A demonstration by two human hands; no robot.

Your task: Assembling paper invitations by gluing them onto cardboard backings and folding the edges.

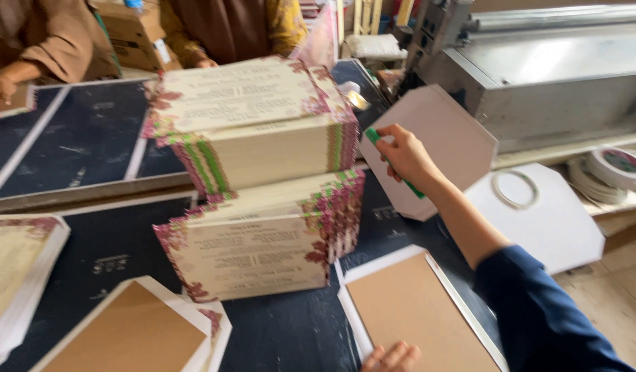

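Note:
My right hand (405, 156) reaches out over a white flat card piece (450, 141) with cut corners and grips a small green tool (373, 136) against it. At the bottom edge my left hand (391, 358) rests with fingers curled on a brown-faced card with a white border (418, 310). A tall stack of printed cards with pink floral edges (256, 179) stands just left of my right hand, its upper half turned askew on the lower half.
A grey metal machine (538, 76) sits at the back right, tape rolls (611, 169) beside it. Another white cut piece (545, 220) with a ring lies right. More brown cards (135, 334) lie at front left. Other people (56, 41) stand across the dark table (76, 138).

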